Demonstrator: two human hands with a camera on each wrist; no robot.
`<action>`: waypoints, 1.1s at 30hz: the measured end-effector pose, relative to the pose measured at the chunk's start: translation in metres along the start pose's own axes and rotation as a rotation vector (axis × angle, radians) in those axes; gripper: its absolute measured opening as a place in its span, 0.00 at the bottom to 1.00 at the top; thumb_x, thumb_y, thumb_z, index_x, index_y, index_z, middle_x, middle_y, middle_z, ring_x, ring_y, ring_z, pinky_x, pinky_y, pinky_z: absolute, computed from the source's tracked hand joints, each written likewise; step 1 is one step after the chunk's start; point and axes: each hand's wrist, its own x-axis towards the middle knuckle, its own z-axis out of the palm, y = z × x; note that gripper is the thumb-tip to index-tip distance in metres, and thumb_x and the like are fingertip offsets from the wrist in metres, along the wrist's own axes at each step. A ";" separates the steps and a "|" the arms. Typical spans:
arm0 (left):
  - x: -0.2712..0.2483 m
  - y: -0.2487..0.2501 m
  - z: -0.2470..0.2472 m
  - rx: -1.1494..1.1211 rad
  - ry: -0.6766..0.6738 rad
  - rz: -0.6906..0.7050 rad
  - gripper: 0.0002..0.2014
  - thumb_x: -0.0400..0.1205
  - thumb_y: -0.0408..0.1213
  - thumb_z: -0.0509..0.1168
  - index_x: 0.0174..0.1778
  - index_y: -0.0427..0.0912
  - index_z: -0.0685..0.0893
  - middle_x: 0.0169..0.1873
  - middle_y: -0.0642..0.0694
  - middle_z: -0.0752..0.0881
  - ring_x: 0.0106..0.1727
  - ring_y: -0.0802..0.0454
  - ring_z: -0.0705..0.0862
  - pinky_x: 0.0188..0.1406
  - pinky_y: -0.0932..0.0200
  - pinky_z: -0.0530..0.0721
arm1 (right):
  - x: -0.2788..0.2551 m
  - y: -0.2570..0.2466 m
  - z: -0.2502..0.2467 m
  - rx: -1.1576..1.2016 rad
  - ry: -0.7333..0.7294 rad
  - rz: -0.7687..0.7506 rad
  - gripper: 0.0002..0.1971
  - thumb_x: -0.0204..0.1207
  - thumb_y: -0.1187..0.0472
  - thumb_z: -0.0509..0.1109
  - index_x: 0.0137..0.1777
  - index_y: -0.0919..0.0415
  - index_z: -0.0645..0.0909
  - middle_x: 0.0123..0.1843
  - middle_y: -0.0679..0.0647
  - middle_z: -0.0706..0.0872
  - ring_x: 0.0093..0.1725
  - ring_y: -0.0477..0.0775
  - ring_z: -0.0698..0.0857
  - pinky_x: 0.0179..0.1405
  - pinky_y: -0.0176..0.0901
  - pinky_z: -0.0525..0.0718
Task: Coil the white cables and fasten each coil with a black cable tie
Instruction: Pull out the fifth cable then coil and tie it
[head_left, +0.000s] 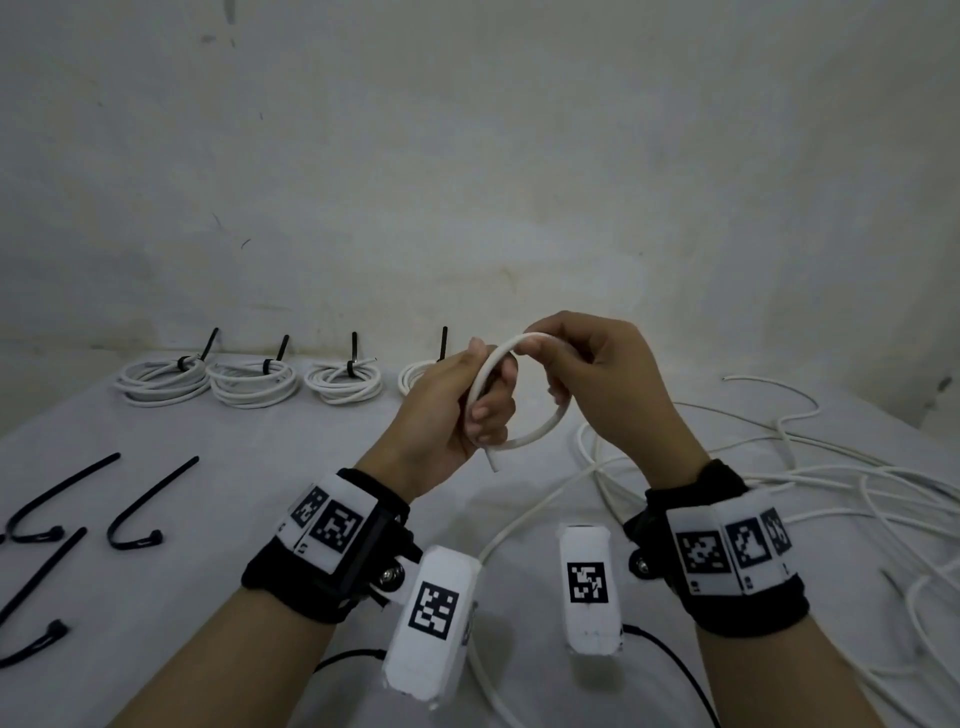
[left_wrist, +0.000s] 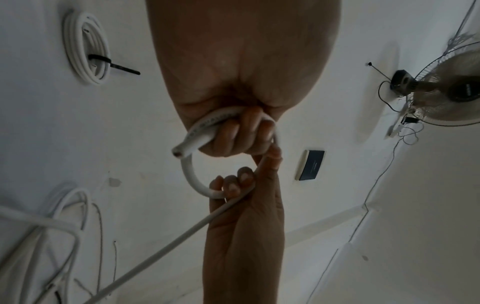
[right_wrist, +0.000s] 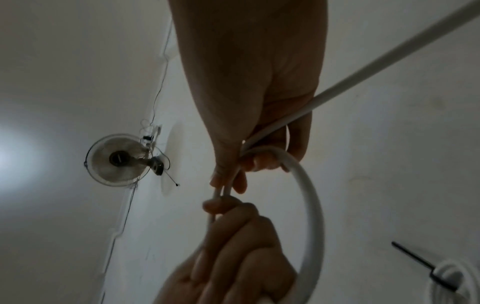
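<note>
A white cable (head_left: 524, 439) is bent into one small loop above the table. My left hand (head_left: 457, 405) grips the loop's left side with curled fingers, and the cut end (head_left: 492, 464) pokes out below it. My right hand (head_left: 582, 364) pinches the loop's top and right side. In the left wrist view the loop (left_wrist: 191, 174) runs from my left hand's fingers (left_wrist: 233, 133) down to my right hand (left_wrist: 241, 185). In the right wrist view the loop (right_wrist: 311, 205) arcs between both hands, and the rest of the cable (right_wrist: 389, 53) trails off up right.
Several tied coils (head_left: 161, 382) with upright black ties line the table's back edge; one (head_left: 415, 376) is partly hidden behind my left hand. Loose black cable ties (head_left: 145, 509) lie at the left. A tangle of white cable (head_left: 831, 493) spreads at the right. A fan (left_wrist: 451, 90) hangs on the wall.
</note>
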 end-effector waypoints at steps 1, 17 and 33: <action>-0.001 0.003 0.001 0.020 -0.004 -0.027 0.22 0.83 0.52 0.47 0.35 0.38 0.73 0.15 0.52 0.64 0.16 0.58 0.62 0.19 0.66 0.64 | 0.000 0.000 0.000 -0.019 -0.003 -0.016 0.07 0.78 0.62 0.71 0.39 0.54 0.86 0.24 0.47 0.80 0.24 0.43 0.77 0.26 0.36 0.78; -0.004 0.027 -0.014 0.004 -0.105 -0.195 0.16 0.82 0.46 0.57 0.29 0.45 0.75 0.18 0.56 0.62 0.16 0.65 0.59 0.16 0.70 0.58 | -0.001 -0.004 0.008 -0.031 -0.033 -0.078 0.09 0.79 0.58 0.69 0.39 0.58 0.87 0.20 0.47 0.78 0.21 0.45 0.75 0.25 0.39 0.74; 0.001 0.049 -0.062 -0.552 0.208 0.298 0.22 0.88 0.43 0.46 0.29 0.45 0.73 0.19 0.54 0.65 0.15 0.61 0.63 0.17 0.70 0.63 | -0.009 0.052 -0.010 -0.230 -0.147 0.067 0.13 0.84 0.69 0.58 0.56 0.47 0.72 0.39 0.55 0.82 0.35 0.42 0.84 0.40 0.37 0.83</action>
